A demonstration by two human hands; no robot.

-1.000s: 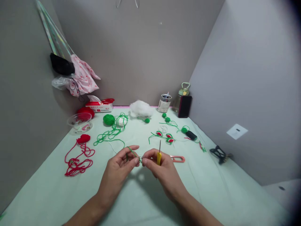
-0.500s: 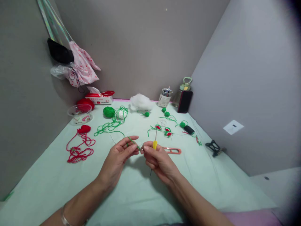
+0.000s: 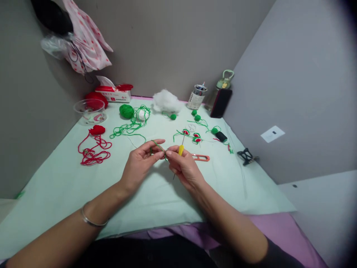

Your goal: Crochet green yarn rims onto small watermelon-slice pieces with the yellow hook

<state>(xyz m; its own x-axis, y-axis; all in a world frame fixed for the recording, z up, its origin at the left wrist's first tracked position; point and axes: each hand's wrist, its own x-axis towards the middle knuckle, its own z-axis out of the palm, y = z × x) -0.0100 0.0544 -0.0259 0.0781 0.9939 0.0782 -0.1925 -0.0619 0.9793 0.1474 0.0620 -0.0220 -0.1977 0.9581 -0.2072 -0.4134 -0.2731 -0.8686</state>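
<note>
My left hand [image 3: 141,158] pinches green yarn [image 3: 158,146], which also loops over its raised index finger. Close against it, my right hand [image 3: 185,165] grips a crochet hook [image 3: 181,150] with a yellow handle, its thin metal shaft pointing up and its other end sticking out below the fingers. Thumb and fingertips of the right hand meet the green yarn at the left fingertips. Whatever small work lies between the fingertips is mostly hidden. Just beyond the right hand lies an orange cutter [image 3: 201,157], partly covered by it.
Red yarn [image 3: 96,150] lies tangled at left, near a clear plastic tub [image 3: 89,111]. Behind are a green yarn ball [image 3: 126,111], white stuffing [image 3: 166,101], a pen can [image 3: 196,97] and a phone [image 3: 221,103]. Small red-and-green crocheted pieces [image 3: 196,137] sit beyond the right hand; a black clip [image 3: 247,156] lies right.
The view has tipped downward, so the table appears higher and its front edge shows. My right fingertips have closed in on the yarn at my left fingertips.
</note>
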